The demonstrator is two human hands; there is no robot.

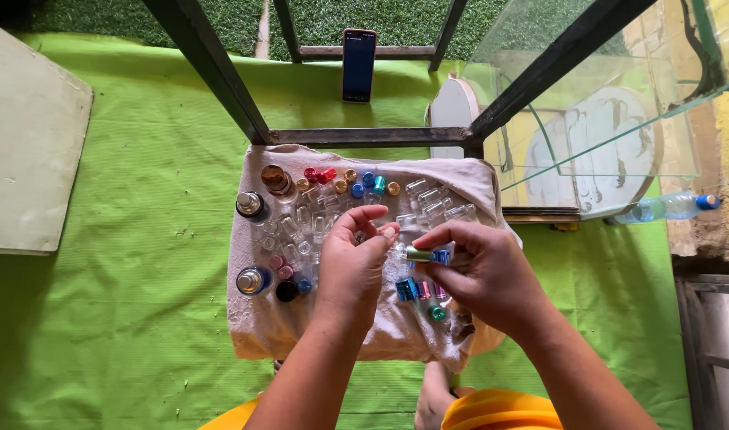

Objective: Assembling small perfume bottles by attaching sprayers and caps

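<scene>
While two hands work, right hand [492, 275] grip pinching one gold-capped vial [418, 254], left hand [356, 255] fingertips pressed together.

Dark-screened phone [359, 65] with orange-red edge, propped upright against metal frame [364, 52] at top; clear plastic bottle [665, 207], blue cap, lying far right.

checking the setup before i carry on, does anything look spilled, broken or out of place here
Nothing looks spilled or broken. One plastic bottle lies on its side, away from the cloth with the small vials.
</scene>
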